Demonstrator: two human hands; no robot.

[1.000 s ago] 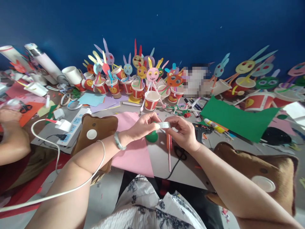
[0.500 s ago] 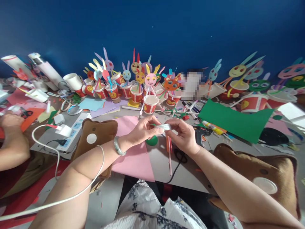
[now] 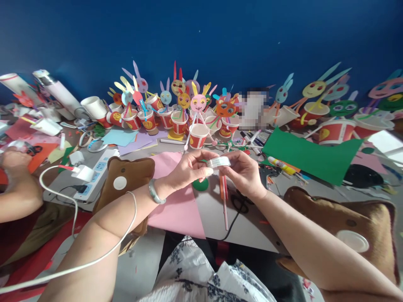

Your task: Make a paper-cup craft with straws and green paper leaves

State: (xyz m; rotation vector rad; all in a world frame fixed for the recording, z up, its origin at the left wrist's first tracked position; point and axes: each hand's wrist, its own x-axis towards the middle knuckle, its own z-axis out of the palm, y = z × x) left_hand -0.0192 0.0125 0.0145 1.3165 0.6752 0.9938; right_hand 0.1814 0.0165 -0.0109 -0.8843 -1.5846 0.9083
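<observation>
L hand (image 3: 189, 170): fingers pinched together at the left edge of the tape roll (image 3: 219, 162), bracelet (image 3: 154, 193) on wrist
R hand (image 3: 244, 174): clamped on the roll's right side, thumb underneath
Tape roll: small whitish ring, held up btwn both hands, above table (image 3: 245, 226), not touching it
Below hands: pink paper (image 3: 176, 201), green round piece (image 3: 200, 184), straws (image 3: 224, 201) lying on table
Near L forearm: brown cushion (image 3: 126, 176), power strip (image 3: 97, 167) just beside it
Behind: paper-cup figures (image 3: 198, 134) in a row w/ paper faces & ears, green sheet (image 3: 310, 157) to the right
Far left: another person's hand (image 3: 12, 161), well apart from the roll
</observation>
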